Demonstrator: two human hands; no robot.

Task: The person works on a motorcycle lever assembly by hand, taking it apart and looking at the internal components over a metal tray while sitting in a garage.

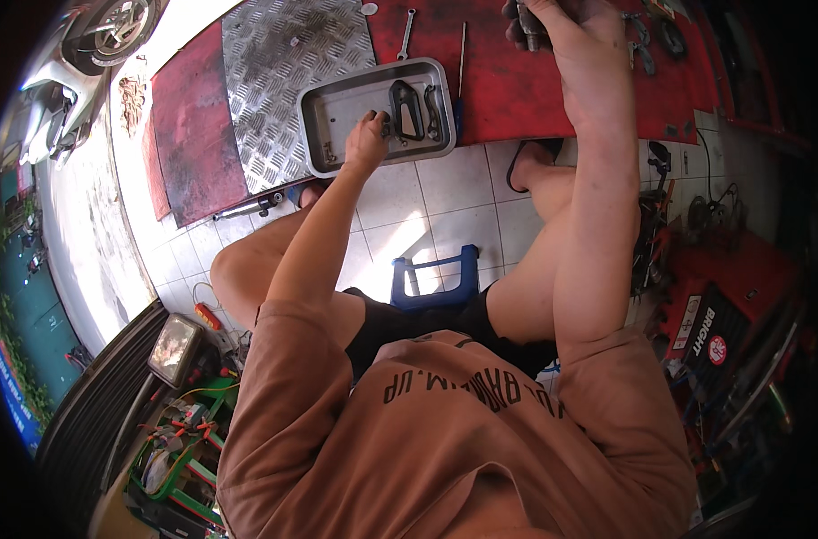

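Left hand (366,144) curled over metal tray (353,101), can't tell if pinching anything tbh. Black loop-shaped part (398,110) just right, long axis pointing away; right hand (575,22) farther, clutching metal piece (528,25).

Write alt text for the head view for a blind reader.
A person's left hand is over a rectangular metal tray containing a black loop-shaped part, while the right hand grips a metallic part at the picture's top edge. Near the tray, a combination wrench and a screwdriver lie on a red work surface; a blue stool shows between the thighs.
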